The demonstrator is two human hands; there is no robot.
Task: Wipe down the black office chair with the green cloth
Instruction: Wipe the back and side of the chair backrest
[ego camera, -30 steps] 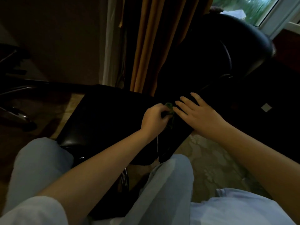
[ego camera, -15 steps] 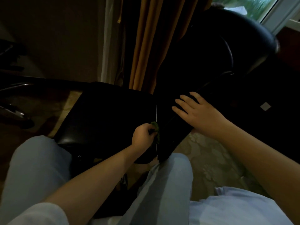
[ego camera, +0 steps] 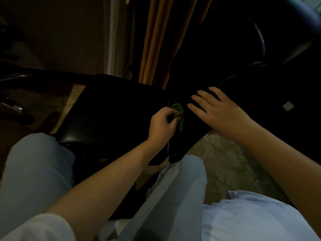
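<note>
dim room, glossy chair (ego camera: 104, 119), left grip (ego camera: 160, 125) pinching crumpled green cloth (ego camera: 179, 112), right grip (ego camera: 220, 112) flat

Most of the green cloth (ego camera: 179, 113) is hidden inside the curled fingers of the left hand (ego camera: 160, 125); only a crumpled end is seen. The black office chair (ego camera: 107, 117) is largely swallowed by shadow, and its back is cut off at the upper right edge. The part pressed under the right hand (ego camera: 221, 113) cannot be made out.
</note>
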